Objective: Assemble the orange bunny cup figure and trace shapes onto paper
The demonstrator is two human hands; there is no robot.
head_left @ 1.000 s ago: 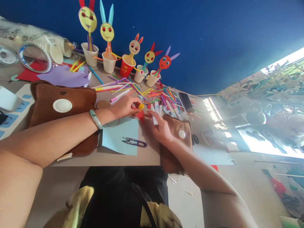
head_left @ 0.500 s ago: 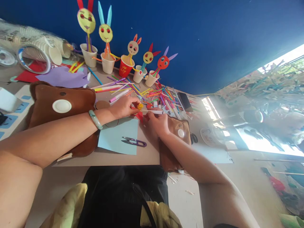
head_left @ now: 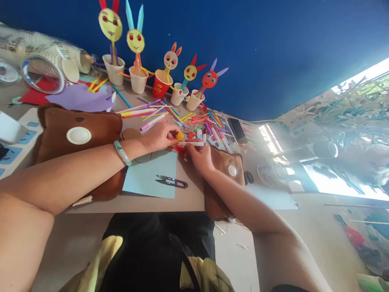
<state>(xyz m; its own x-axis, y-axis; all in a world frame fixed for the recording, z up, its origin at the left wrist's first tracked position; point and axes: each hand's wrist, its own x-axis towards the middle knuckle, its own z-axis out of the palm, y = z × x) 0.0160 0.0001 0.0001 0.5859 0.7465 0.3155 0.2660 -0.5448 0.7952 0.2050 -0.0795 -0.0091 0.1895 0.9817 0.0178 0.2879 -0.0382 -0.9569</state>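
Observation:
My left hand (head_left: 162,137) is closed, with its fingertips at the left end of a white marker (head_left: 191,143). From the right, my right hand (head_left: 200,157) grips the same marker, which lies level between the two hands. The tip end is hidden by my left fingers. A small yellow round object (head_left: 180,136) shows just beside my left fingertips. Beneath the hands is a bit of red paper (head_left: 179,150), partly covered. Closer to me, purple-handled thread snips (head_left: 172,181) rest on a light blue paper sheet (head_left: 148,176).
Brown plush cushions (head_left: 100,121) (head_left: 225,170) flank the work spot. Behind lie loose coloured sticks and markers (head_left: 209,125) and a phone (head_left: 237,130). Paper cups with rabbit-faced figures (head_left: 162,83) line the blue wall. Purple paper (head_left: 82,97) and a tape roll (head_left: 42,75) are at left.
The marker and my right hand have shifted slightly left, toward my left hand. My left hand stays nearly where it was.

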